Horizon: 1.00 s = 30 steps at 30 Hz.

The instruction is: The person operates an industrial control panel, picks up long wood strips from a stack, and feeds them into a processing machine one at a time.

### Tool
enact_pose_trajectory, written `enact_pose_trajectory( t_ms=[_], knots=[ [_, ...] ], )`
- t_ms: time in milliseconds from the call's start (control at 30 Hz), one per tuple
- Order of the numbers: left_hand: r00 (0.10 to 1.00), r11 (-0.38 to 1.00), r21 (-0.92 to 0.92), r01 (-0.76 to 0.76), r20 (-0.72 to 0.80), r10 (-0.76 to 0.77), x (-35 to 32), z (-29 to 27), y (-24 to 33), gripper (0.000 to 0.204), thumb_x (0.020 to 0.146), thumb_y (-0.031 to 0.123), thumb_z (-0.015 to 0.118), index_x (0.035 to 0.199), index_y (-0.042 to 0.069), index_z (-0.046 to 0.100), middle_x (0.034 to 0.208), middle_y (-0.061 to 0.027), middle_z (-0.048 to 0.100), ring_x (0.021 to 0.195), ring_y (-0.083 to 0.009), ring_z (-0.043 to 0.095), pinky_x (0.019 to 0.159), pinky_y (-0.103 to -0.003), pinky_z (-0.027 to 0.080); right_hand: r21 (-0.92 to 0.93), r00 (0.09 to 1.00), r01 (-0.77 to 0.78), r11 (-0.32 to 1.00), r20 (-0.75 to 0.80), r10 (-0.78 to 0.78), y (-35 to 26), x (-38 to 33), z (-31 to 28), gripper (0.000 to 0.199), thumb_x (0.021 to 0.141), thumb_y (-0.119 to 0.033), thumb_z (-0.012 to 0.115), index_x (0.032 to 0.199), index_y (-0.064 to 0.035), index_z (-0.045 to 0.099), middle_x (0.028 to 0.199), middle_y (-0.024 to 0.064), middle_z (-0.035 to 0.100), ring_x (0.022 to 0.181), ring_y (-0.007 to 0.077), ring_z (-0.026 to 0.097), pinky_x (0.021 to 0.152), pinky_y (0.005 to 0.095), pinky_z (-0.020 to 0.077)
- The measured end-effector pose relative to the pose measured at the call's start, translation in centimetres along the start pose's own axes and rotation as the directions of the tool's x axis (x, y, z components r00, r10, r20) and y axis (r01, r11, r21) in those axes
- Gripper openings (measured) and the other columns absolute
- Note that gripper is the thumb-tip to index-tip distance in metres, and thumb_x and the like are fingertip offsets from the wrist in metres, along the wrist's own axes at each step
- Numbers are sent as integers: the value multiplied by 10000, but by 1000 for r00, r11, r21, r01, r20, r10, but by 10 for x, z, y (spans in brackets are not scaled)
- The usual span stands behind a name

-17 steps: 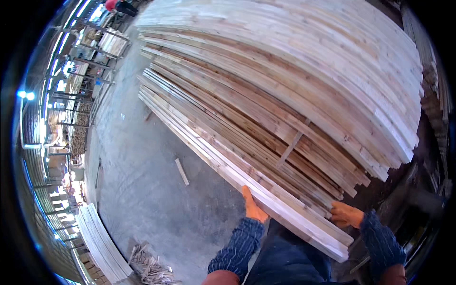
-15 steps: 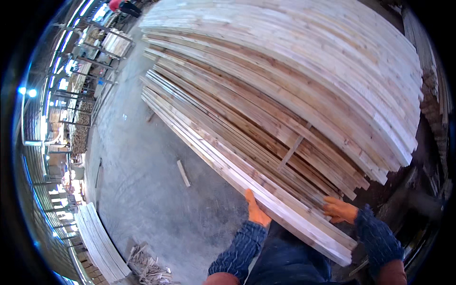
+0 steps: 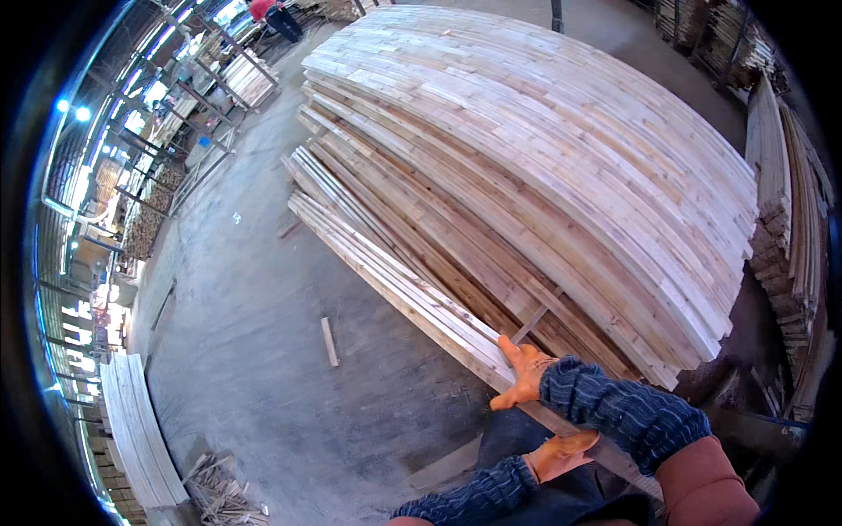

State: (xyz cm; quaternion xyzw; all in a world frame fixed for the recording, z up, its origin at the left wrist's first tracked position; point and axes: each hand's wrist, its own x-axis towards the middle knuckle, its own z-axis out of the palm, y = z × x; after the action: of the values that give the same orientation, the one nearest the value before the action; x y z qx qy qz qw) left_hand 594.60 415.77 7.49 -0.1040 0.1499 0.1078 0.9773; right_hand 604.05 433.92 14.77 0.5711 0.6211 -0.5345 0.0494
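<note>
Several long pale wooden planks (image 3: 395, 294), held together as a bundle, run from the far left down to my body at lower right. My right hand (image 3: 524, 373), in an orange glove, lies across the bundle with its fingers curled over the near edge. Lower down, my gloved left hand (image 3: 561, 454) grips the bundle's near edge close to my legs, its fingers pressed against the wood. My right forearm hides part of the near end.
Beyond the bundle lies a large stack of planks (image 3: 544, 131), with a small cross stick (image 3: 533, 323) on its lower layers. A loose wood piece (image 3: 329, 342) lies on the concrete floor (image 3: 254, 351). Scrap wood (image 3: 219, 491) and a white board stack (image 3: 132, 430) stand at lower left. A person (image 3: 279, 19) bends far off.
My right hand has moved left onto the bundle's near edge, and my left hand has slid down toward its near end. The near part of the bundle has swung away from the stack. My view has shifted.
</note>
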Motion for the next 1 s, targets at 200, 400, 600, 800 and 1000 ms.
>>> enact_pose_trajectory(
  t_ms=[200,400,600,800,1000],
  knots=[
    [961,105,973,-203,219,-167,38,21,11,560,1001,426,592,1479,140,529,1517,-166,509,1367,-311,515,1172,-437,377,-13,993,-104,994,54,105,18,-59,-29,1244,623,-531,837,1620,-116,220,1361,333,539,1262,453,553,1039,465,470],
    [994,-289,951,110,-107,28,-50,93,102,451,891,397,681,1197,67,719,1209,-182,699,1193,-342,633,1052,-407,466,-267,979,-179,947,-141,146,62,-177,-4,1072,702,-411,833,1593,-133,305,1239,268,604,1151,413,615,959,473,515],
    [818,-799,438,412,208,536,-88,83,226,892,761,412,788,1524,126,425,1563,-180,407,1460,-344,362,1213,-496,277,-473,912,-378,796,-339,231,95,-322,16,856,731,-266,817,1509,-257,460,1316,264,595,1215,415,586,1020,566,428],
    [982,-957,279,81,140,124,-47,21,297,1041,688,352,874,1560,98,364,1605,-179,367,1503,-333,318,1251,-475,221,-424,832,-492,760,-487,266,98,-424,41,624,736,-180,766,1335,-308,646,1257,250,645,1163,400,624,1030,541,426],
    [972,-936,321,-141,226,-69,-17,-5,251,530,777,141,718,1289,53,615,1238,-200,661,1150,-387,612,1015,-494,477,-424,815,-567,706,-410,409,116,-459,74,750,761,-227,784,1454,-368,533,1308,172,658,1166,362,647,1025,499,467]
  ],
)
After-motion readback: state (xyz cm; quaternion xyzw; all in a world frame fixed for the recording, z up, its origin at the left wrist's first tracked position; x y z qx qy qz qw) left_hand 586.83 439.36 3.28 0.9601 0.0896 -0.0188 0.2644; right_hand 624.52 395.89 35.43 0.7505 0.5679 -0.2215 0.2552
